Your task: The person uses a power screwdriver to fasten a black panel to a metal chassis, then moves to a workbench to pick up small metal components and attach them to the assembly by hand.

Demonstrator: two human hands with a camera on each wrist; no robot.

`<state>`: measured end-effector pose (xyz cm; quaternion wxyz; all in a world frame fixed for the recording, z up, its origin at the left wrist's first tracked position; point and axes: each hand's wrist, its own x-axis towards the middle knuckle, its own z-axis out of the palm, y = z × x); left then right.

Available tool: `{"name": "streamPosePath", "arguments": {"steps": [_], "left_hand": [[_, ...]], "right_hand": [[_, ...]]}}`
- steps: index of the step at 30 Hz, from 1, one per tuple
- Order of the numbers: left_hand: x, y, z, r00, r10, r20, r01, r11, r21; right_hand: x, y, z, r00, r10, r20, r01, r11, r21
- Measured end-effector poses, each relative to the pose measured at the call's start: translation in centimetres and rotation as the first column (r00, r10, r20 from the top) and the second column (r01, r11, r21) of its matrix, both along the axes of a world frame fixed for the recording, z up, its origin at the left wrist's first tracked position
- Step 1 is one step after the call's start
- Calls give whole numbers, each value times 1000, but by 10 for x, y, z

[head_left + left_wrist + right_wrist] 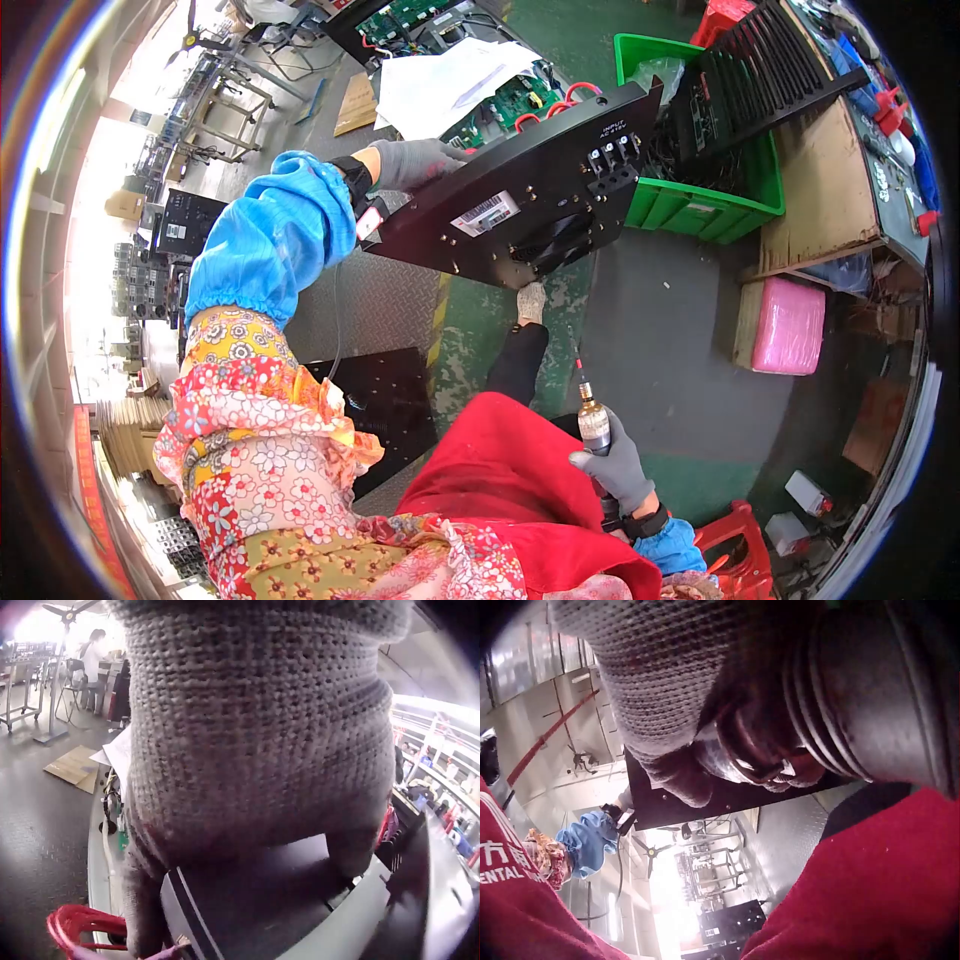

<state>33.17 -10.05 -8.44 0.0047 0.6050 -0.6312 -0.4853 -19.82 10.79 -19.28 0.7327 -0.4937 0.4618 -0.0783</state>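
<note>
In a grey knit glove, my left hand (415,163) grips the upper left edge of a black metal panel (410,232), which stands tilted. The panel has a barcode label (485,212), a terminal block (612,165) and white "INPUT" lettering. The left wrist view shows the gloved fingers (139,915) straddling the black metal edge (255,892). Low beside the red-clothed lap, my gloved right hand (622,470) holds an electric screwdriver (592,420), its bit pointing up toward the panel but apart from it. Behind the panel lie green circuit boards (510,112) and red cables (570,98).
White papers (450,85) cover part of the boards. A green crate (700,205) with black finned parts (760,80) stands right, by a wooden bench (825,190). A pink wrapped block (790,325) and a red stool (738,540) are nearby. Another black panel (390,405) lies lower left.
</note>
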Motion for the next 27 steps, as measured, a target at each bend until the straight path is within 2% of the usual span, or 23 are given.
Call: {"name": "streamPosePath", "arguments": {"steps": [1, 2, 3, 4, 6, 7, 8, 10, 11, 12, 13, 14, 15, 16, 17, 18, 19, 20, 22, 23, 24, 25, 27], "left_hand": [[-17, 0, 13, 975, 219, -17, -215, 968, 128], [-26, -1, 19, 904, 428, -3, -413, 874, 255], [-12, -2, 7, 970, 241, -29, -234, 961, 145], [12, -2, -14, 999, 43, -34, -42, 999, 31], [18, -4, -18, 999, -33, 38, 33, 999, 6], [2, -4, -2, 991, 84, 102, -93, 992, 85], [-9, -5, 6, 966, 194, 173, -221, 963, 155], [-4, -2, 3, 979, -81, 187, 73, 996, 49], [2, -2, 3, 955, -216, 205, 223, 975, -9], [17, -5, -5, 756, -532, 382, 639, 725, -257], [11, -4, 5, 780, -525, 339, 607, 766, -210], [22, -5, -10, 730, -571, 376, 670, 704, -233], [16, -3, 1, 685, -592, 426, 717, 650, -250], [19, -3, -3, 698, -604, 385, 708, 660, -251], [30, -4, -28, 728, -595, 341, 663, 481, -574], [22, 0, -15, 807, -555, 203, 576, 659, -484], [1, 3, 5, 965, -260, -14, 255, 953, -166], [-19, 6, 19, 995, 69, -73, -64, 996, 64], [-36, 8, 29, 948, 298, -107, -274, 941, 197], [-32, 9, 21, 949, 269, -166, -242, 956, 164], [-27, 11, 14, 944, 246, -219, -221, 966, 133], [-30, 15, 17, 970, 189, -151, -176, 980, 95], [-30, 7, 31, 996, 95, 1, -95, 995, 16]], "right_hand": [[1, 0, 1, 1000, -7, -7, 8, 1000, 30], [4, 0, 0, 1000, -6, 2, 6, 1000, 25], [6, 1, -2, 1000, -4, 11, 4, 1000, 20], [8, 1, -2, 1000, -2, 19, 1, 1000, 16], [16, -3, 4, 999, -18, 43, 16, 999, 42], [20, -9, 9, 998, -29, 51, 26, 998, 53], [22, -17, 14, 998, -19, 61, 21, 1000, -19], [23, -38, 27, 997, 2, 72, 9, 987, -158], [22, -50, 38, 997, -13, 82, 22, 994, -108], [21, -65, 51, 995, -37, 91, 42, 997, -61], [18, -79, 60, 993, -72, 97, 74, 997, -17], [14, -94, 65, 993, -64, 98, 72, 994, -78], [10, -110, 75, 999, -47, 13, 48, 992, -121], [7, -128, 87, 997, -33, -75, 21, 987, -158], [4, -146, 97, 986, -20, -165, -12, 981, -192], [4, -162, 103, 972, -54, -227, -3, 969, -245], [3, -182, 108, 952, -54, -301, -7, 980, -197], [-3, -198, 92, 946, -68, -317, -11, 970, -242], [-15, -236, 60, 911, -76, -405, -47, 957, -286], [-18, -256, 52, 877, -72, -476, -75, 956, -283], [-21, -279, 38, 780, -39, -624, -148, 958, -245], [-14, -301, 35, 697, -24, -716, -154, 971, -183], [3, -365, 28, 629, -1, -777, -175, 974, -142]]}}
